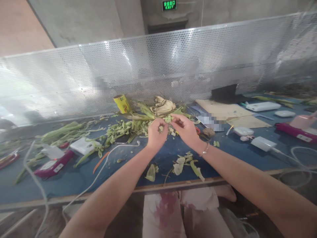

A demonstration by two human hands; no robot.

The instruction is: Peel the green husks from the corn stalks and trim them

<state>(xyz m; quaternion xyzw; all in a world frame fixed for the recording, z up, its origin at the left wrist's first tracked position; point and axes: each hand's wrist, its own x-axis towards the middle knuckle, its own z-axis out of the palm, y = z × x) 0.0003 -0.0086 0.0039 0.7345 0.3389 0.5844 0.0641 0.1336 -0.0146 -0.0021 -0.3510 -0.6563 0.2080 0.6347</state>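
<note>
My left hand (pixel 158 132) is closed, thumb and forefinger pinched at a small pale green leafy piece (pixel 168 119) above the blue table. My right hand (pixel 183 129), with a bracelet at the wrist, pinches the same piece from the other side. Just behind the hands is a heap of green leaves with a dried, pale leafy bundle (pixel 163 105) on it. Small green pieces (pixel 119 130) are piled left of my left hand. Nearer the table's front edge lie loose leaf scraps (pixel 182 165).
A yellow tube (pixel 122 103) leans by the perforated metal screen (pixel 99 76). Purple devices (pixel 54 164) and a white box (pixel 84 145) with a cable are at the left. Brown paper (pixel 223 109), white chargers (pixel 264 143) and another purple device (pixel 297 132) occupy the right.
</note>
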